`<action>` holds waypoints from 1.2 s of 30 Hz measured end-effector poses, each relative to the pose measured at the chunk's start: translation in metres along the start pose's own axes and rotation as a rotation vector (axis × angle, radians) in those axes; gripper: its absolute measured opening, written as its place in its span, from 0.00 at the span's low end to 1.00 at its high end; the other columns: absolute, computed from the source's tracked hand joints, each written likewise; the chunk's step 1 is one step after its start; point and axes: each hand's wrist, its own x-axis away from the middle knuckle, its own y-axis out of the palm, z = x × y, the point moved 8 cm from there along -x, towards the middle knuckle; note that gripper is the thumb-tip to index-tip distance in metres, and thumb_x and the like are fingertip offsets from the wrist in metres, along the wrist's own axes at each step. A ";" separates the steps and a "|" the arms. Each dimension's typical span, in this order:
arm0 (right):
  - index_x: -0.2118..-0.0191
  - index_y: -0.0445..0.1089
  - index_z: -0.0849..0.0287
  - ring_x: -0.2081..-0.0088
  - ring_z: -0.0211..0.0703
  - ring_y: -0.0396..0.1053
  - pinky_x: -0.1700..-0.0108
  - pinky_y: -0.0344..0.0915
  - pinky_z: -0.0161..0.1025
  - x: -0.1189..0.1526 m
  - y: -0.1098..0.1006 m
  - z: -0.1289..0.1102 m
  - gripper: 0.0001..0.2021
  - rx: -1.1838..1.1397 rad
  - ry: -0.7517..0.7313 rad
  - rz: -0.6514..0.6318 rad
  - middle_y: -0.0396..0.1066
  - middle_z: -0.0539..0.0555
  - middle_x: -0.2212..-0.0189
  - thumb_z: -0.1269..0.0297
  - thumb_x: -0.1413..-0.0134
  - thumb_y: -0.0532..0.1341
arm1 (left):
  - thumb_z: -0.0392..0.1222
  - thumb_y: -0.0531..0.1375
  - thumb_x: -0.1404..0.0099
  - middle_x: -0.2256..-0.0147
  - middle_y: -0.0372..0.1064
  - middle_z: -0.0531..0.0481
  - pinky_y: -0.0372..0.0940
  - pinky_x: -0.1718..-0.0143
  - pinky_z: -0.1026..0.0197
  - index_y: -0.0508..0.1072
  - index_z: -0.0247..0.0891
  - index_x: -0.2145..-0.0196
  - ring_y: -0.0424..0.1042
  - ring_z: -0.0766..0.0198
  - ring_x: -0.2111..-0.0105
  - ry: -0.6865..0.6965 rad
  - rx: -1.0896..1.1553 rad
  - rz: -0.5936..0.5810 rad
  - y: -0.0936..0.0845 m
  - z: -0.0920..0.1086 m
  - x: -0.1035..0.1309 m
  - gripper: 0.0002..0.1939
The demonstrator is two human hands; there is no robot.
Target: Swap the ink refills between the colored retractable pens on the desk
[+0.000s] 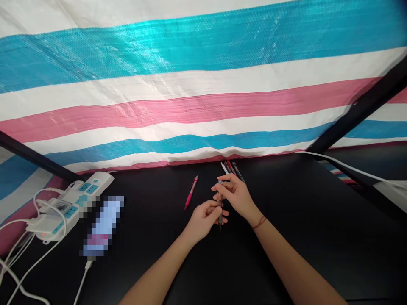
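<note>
Between my two hands is a slim grey and black pen (220, 202), held nearly upright in the view with its tip pointing toward me. My left hand (205, 218) pinches its lower part between thumb and fingers. Higher up, my right hand (234, 195) grips the other end, thumb and forefinger near the top. A pink-red pen (191, 192) lies on the black table (152, 254) left of my hands. Just beyond my right hand several more pens (231, 167) lie side by side, partly covered by that hand.
At the left a white power strip (103, 180) with blue sockets has several white cables plugged in. Beside it lies a phone (104, 224), its screen blurred, on a cable. A striped plastic sheet (190, 106) hangs behind the table, with a dark frame bar (359, 108) at right.
</note>
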 end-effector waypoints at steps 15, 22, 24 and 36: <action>0.62 0.63 0.57 0.76 0.44 0.74 0.79 0.69 0.37 0.001 0.002 -0.001 0.20 0.019 -0.022 -0.009 0.76 0.53 0.73 0.52 0.57 0.66 | 0.60 0.66 0.53 0.68 0.73 0.45 0.65 0.64 0.58 0.69 0.33 0.64 0.72 0.63 0.72 -0.012 -0.013 -0.017 -0.001 -0.003 -0.002 0.29; 0.59 0.63 0.57 0.75 0.45 0.74 0.78 0.69 0.37 0.001 0.000 0.000 0.21 0.012 -0.010 -0.002 0.75 0.52 0.74 0.53 0.58 0.67 | 0.60 0.65 0.51 0.67 0.73 0.44 0.65 0.65 0.58 0.70 0.33 0.63 0.72 0.63 0.72 0.008 -0.033 -0.019 0.000 -0.002 -0.001 0.28; 0.62 0.63 0.57 0.76 0.44 0.74 0.78 0.69 0.38 0.001 0.000 -0.002 0.19 0.019 -0.017 0.006 0.75 0.52 0.74 0.52 0.58 0.67 | 0.60 0.65 0.52 0.67 0.73 0.44 0.65 0.64 0.58 0.70 0.33 0.63 0.72 0.63 0.71 0.010 -0.042 -0.021 0.000 -0.001 -0.001 0.29; 0.58 0.63 0.57 0.76 0.43 0.74 0.79 0.68 0.36 0.001 0.001 -0.001 0.20 0.013 -0.044 0.000 0.74 0.50 0.75 0.55 0.56 0.66 | 0.60 0.64 0.49 0.67 0.73 0.43 0.65 0.66 0.58 0.70 0.32 0.62 0.73 0.63 0.72 0.018 -0.040 -0.019 0.000 0.000 0.000 0.27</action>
